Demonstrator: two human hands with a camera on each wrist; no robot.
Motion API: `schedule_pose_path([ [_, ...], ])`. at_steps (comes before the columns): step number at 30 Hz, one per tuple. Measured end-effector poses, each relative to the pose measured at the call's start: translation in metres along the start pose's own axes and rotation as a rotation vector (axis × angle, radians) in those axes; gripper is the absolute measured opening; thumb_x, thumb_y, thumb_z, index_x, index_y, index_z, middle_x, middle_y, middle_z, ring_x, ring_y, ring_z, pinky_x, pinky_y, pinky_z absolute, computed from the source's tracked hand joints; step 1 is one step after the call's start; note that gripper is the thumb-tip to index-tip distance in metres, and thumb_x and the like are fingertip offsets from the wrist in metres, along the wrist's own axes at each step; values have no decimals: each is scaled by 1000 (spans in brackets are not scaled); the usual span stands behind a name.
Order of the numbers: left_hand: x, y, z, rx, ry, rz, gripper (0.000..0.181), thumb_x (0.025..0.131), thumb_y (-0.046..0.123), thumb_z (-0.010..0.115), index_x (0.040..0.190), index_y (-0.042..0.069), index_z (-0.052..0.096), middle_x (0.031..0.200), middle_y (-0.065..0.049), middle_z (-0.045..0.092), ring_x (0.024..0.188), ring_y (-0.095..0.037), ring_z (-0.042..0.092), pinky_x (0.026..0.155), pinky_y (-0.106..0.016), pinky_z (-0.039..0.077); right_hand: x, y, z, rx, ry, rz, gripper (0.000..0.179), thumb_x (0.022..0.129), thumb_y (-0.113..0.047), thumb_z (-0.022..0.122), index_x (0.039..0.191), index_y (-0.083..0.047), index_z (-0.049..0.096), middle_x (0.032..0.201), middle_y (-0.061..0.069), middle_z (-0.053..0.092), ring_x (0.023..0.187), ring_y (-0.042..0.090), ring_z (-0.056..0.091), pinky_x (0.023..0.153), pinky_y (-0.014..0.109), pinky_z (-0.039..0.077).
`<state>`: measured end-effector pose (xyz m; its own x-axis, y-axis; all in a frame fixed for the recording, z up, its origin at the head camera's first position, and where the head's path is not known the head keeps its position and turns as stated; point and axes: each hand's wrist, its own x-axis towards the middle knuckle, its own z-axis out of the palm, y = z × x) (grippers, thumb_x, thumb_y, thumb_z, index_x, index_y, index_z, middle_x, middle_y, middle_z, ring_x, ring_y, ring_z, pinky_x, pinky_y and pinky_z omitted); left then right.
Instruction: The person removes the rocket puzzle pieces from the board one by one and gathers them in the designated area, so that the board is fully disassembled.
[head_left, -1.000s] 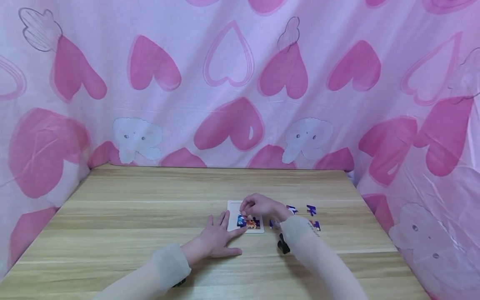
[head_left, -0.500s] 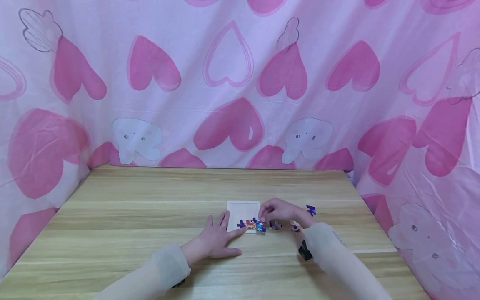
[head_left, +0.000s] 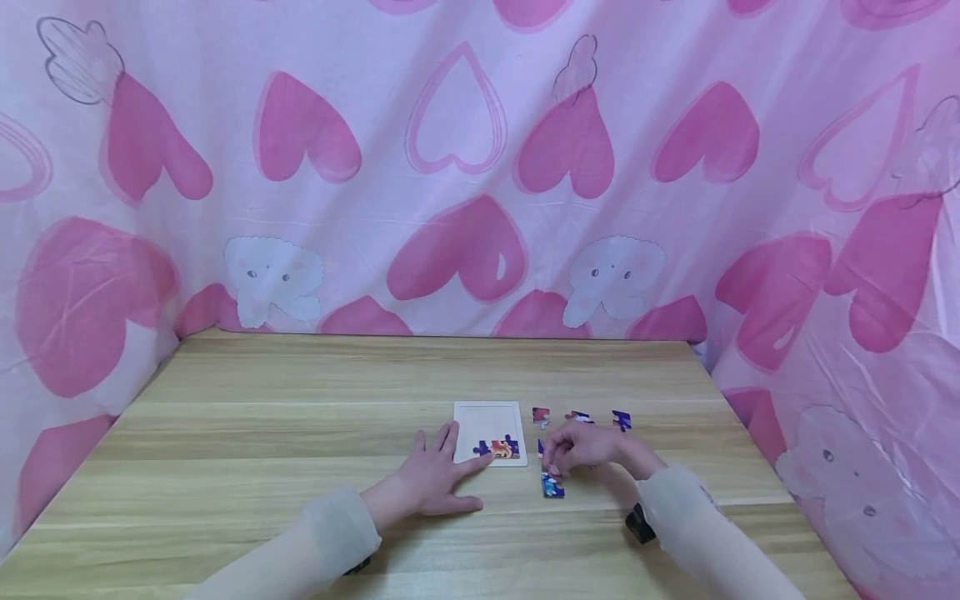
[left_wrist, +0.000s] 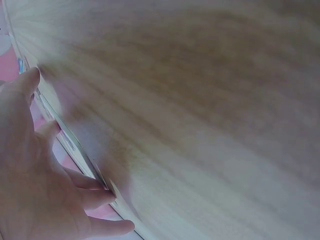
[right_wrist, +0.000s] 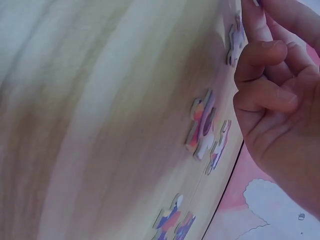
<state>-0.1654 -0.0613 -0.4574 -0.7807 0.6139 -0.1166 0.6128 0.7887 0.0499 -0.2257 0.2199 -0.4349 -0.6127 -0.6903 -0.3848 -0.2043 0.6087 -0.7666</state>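
Note:
My right hand (head_left: 588, 447) pinches a blue-and-purple jigsaw piece (head_left: 552, 487) between thumb and fingertips, close over the table to the right of the puzzle tray. Its other fingers are curled in the right wrist view. The white square puzzle tray (head_left: 486, 421) has joined pieces (head_left: 504, 449) with an orange picture along its near side. My left hand (head_left: 430, 479) rests with fingers spread at the tray's left and near edges, the index fingertip at the joined pieces. In the left wrist view, the left fingers (left_wrist: 97, 197) lie along the tray's edge.
Beyond the right hand lie a red piece (head_left: 541, 415), a purple-and-white piece (head_left: 580, 417) and a purple piece (head_left: 622, 420). Another piece (head_left: 542, 448) is partly hidden by the hand. A pink heart-patterned curtain (head_left: 457, 250) hangs around the wooden table (head_left: 300, 400).
The right hand has carried the blue piece from over the tray's left part, past its right corner, to the table at the right, nearer the body. The left hand has stayed put.

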Motion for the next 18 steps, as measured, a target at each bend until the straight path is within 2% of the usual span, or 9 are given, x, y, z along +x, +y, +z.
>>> schedule_pose_path([
  [5,-1,1,0,9,7,6,65,78,69,36,136,39,29,136,-31,21,124,-42,20,87,-65,22,-3,0,2,34,-15,-7,10,81,-4,60,90,-7,63,77,4,59,65,14,48,64,30,39],
  [14,-2,1,-1,-2,9,10,65,78,68,37,136,38,31,135,-32,21,124,-42,20,87,-65,22,-2,4,3,23,11,4,8,80,-8,62,88,-9,63,77,4,60,67,15,50,67,32,40],
  [18,-1,0,0,-1,1,4,66,78,69,35,136,40,29,136,-31,20,125,-42,19,87,-65,22,-1,5,4,26,23,18,9,80,-5,62,87,-8,63,77,4,59,67,16,49,66,32,40],
])
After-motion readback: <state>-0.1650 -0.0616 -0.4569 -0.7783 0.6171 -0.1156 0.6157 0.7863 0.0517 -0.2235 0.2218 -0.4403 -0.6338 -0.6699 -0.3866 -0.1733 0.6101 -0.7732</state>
